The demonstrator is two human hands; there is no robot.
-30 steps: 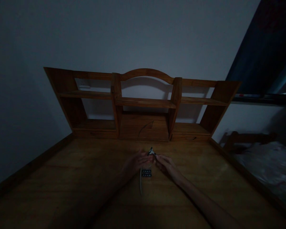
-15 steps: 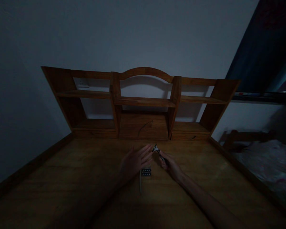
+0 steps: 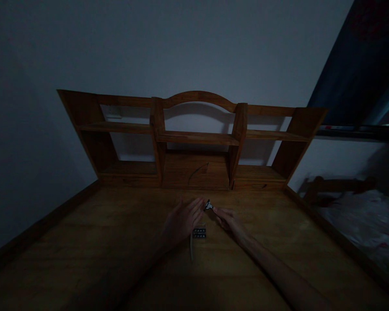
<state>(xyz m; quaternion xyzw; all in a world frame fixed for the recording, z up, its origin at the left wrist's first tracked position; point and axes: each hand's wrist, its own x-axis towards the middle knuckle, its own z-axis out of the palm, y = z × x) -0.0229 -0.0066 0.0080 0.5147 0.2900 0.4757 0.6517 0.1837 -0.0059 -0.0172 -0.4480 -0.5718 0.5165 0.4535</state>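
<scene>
The scene is dim. The right hand (image 3: 228,221) pinches a small shiny metal piece (image 3: 208,205) at its fingertips, holding it just above the wooden desk (image 3: 84,250); what the piece is cannot be told in this light. The left hand (image 3: 181,221) lies flat and spread, fingers straight and gripping nothing, its fingertips at about 9 o'clock of the metal piece and very near it, though contact cannot be told.

Between the 2 hands, at about 6 o'clock from the metal piece, a small dark block with rows of pale dots (image 3: 199,233) rests on the desk. A pale thin strip (image 3: 191,247) runs from the block's left edge toward 6 o'clock along the desk.

At 12 o'clock from the hands, a wooden shelf unit (image 3: 197,138) with an arched top stands at the back of the desk against the grey wall (image 3: 181,43). Toward 3 o'clock, beyond the desk's edge, lies pale bedding (image 3: 363,224).
</scene>
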